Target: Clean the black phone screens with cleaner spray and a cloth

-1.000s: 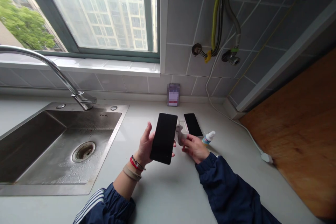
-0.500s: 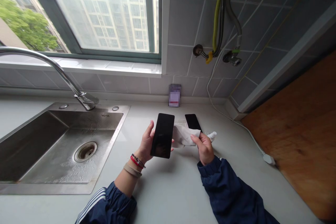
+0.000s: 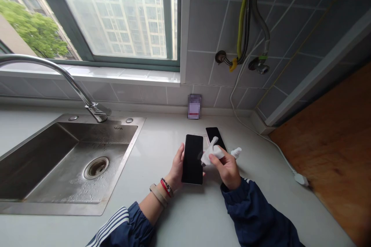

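My left hand (image 3: pixel 177 166) is closed around a black smartphone (image 3: pixel 193 159), its dark screen facing up toward me. Between the fingers of my right hand (image 3: pixel 228 168) is a bunched white cloth (image 3: pixel 212 153), close to the phone's right edge; whether it touches the screen I cannot tell. Behind my right hand a second dark phone (image 3: pixel 215 136) lies on the counter, partly covered by the cloth and hand. The white nozzle of a small bottle (image 3: pixel 236 152) shows just beyond my right knuckles, the rest of it hidden.
A steel sink (image 3: pixel 138 131) with a chrome faucet (image 3: pixel 97 112) is set into the white counter (image 3: pixel 179 216) on the left. Against the tiled wall leans a small blurred upright item (image 3: pixel 194 106). A white cable ends in a plug (image 3: pixel 301 179) by the wooden panel (image 3: pixel 324 150) at right.
My left hand has brought the phone to the right and slightly nearer me. The cloth, spread out before, is now bunched in my right hand.
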